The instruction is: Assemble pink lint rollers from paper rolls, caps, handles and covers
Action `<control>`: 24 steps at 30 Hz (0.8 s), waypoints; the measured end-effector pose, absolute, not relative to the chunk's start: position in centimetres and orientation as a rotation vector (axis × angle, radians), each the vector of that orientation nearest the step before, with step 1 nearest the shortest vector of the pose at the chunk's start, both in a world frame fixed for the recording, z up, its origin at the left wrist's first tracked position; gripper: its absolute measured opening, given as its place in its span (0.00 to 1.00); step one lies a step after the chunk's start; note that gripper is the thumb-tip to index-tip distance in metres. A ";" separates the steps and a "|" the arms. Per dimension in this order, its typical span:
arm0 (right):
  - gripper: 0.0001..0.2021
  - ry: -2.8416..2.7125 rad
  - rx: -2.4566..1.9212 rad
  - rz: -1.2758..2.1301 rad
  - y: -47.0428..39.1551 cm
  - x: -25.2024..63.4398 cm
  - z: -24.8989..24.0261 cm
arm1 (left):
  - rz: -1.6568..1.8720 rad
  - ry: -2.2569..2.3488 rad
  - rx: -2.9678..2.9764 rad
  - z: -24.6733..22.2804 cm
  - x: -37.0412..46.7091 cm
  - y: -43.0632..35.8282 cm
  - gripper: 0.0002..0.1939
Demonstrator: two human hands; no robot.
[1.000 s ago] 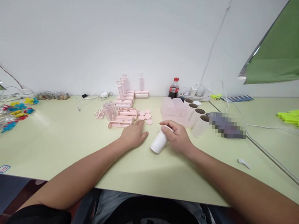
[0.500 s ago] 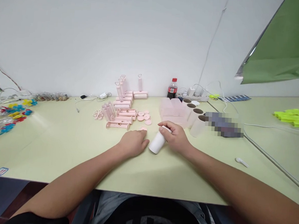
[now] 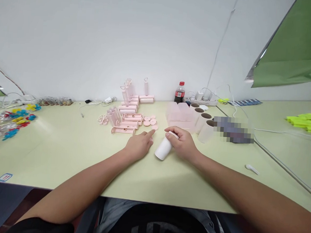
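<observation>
My right hand (image 3: 181,142) is closed around the upper end of a white roll (image 3: 164,147), which leans with its lower end near the tabletop. To its left, my left hand (image 3: 140,143) has its index finger stretched to a pink disc (image 3: 155,127). A sliver of another pink disc (image 3: 151,139) shows at its curled fingers, mostly hidden by them. Beyond this hand lie more pink discs (image 3: 153,121) and open pink roller holders (image 3: 123,130). Pink handles (image 3: 113,116) stand beside the holders.
Pale pink covers (image 3: 180,116) and several upright rolls (image 3: 207,132) stand behind my right hand. Farther back are a cola bottle (image 3: 179,92) and finished-looking pink rollers (image 3: 127,108). An earphone (image 3: 252,169) and white cables (image 3: 281,166) lie right; colourful bagged pieces (image 3: 15,120) lie left.
My left hand has drawn its other fingers in around the nearest pink disc, and its index finger now reaches out to another disc. My right hand and the white roll have hardly moved.
</observation>
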State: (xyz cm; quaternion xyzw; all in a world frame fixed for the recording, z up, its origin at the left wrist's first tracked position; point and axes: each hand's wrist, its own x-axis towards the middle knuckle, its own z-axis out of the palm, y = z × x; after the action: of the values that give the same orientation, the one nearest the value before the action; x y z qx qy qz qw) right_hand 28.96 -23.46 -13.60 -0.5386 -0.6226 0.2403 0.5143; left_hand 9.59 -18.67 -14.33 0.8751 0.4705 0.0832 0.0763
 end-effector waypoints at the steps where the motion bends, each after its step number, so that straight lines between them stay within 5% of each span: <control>1: 0.13 -1.494 -1.293 0.580 -23.5 28.9 -13.6 | 0.249 1.398 2.629 -14.3 9.6 -18.7 0.26; 17: 0.15 -1.078 -1.213 0.966 -22.7 29.1 -13.5 | 0.853 1.075 2.234 -13.7 8.3 -18.0 0.15; 24: 0.13 -0.907 -1.156 0.994 -22.4 29.4 -13.7 | 1.210 0.835 2.097 -13.7 8.1 -18.2 0.21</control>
State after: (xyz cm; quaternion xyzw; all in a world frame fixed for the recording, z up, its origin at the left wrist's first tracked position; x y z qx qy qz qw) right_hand 29.36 -22.39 -13.69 -0.5051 -0.3963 0.4342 0.6319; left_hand 8.09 -18.25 -13.67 0.7846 0.3124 0.4527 0.2862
